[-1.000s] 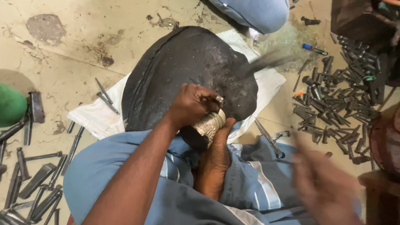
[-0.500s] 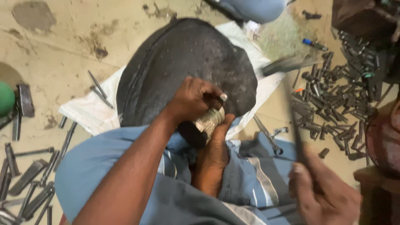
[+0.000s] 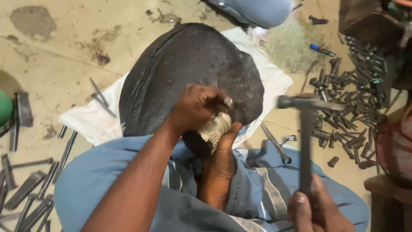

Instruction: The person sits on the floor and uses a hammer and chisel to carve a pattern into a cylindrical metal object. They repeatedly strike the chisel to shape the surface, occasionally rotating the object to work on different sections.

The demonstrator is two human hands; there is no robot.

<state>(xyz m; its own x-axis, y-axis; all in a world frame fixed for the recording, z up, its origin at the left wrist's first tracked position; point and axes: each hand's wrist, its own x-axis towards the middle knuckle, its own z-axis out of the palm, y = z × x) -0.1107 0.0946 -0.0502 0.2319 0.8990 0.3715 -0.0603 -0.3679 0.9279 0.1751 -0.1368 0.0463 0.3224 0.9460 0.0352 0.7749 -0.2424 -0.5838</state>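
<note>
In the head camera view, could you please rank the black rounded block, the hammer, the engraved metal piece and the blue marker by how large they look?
1. black rounded block
2. hammer, though it is nearer the camera and blurred
3. engraved metal piece, partly covered by the left hand
4. blue marker

Ahead: we find the black dome-shaped block (image 3: pixel 189 73) on a white sack (image 3: pixel 92 120) blocking the centre.
Right: a heap of metal punches (image 3: pixel 349 103) crowds the floor.
Left: loose chisels (image 3: pixel 25 193) obstruct us.
Open: bare floor (image 3: pixel 56 56) upper left.
</note>
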